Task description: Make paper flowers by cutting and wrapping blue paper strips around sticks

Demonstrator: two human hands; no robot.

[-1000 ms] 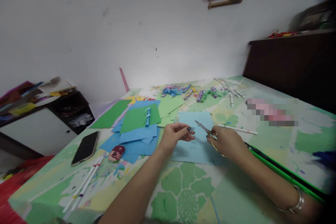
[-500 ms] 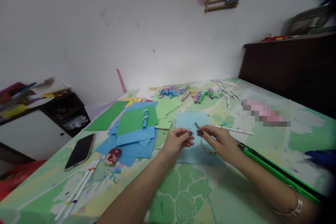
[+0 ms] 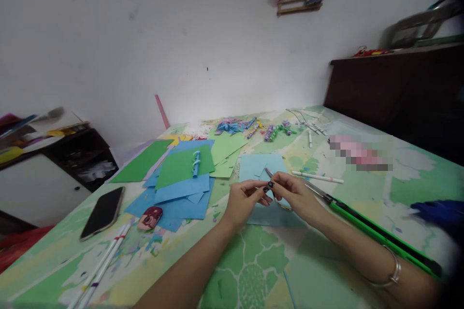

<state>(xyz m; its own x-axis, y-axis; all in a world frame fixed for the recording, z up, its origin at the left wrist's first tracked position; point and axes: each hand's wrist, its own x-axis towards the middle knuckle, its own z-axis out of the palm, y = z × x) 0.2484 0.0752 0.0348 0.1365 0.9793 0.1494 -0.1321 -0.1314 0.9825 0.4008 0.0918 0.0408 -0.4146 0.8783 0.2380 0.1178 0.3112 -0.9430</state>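
Note:
My left hand [image 3: 246,200] is closed in a pinch over a light blue sheet of paper [image 3: 263,161]; what lies between its fingertips is too small to make out. Touching it at the fingertips is my right hand [image 3: 295,196], closed around a pair of scissors [image 3: 268,173]. The scissors' blade tip points up and away to the left, and a gold-coloured handle loop hangs below the fingers. Small cut bits lie on the light blue sheet just beyond the blade. A green utility knife [image 3: 377,231] rests beside my right forearm.
Green sheets [image 3: 184,161] and blue sheets [image 3: 188,207] lie left, with a blue paper roll [image 3: 196,164] on top. A phone [image 3: 103,212], a dark red case [image 3: 150,218] and white pens [image 3: 105,260] are nearer. Curled paper pieces [image 3: 270,133] sit behind; a blue tool [image 3: 437,212] lies right.
My two hands have come together, so the fingertips now meet. The whole view has shifted slightly, with the table's things sitting a little farther left.

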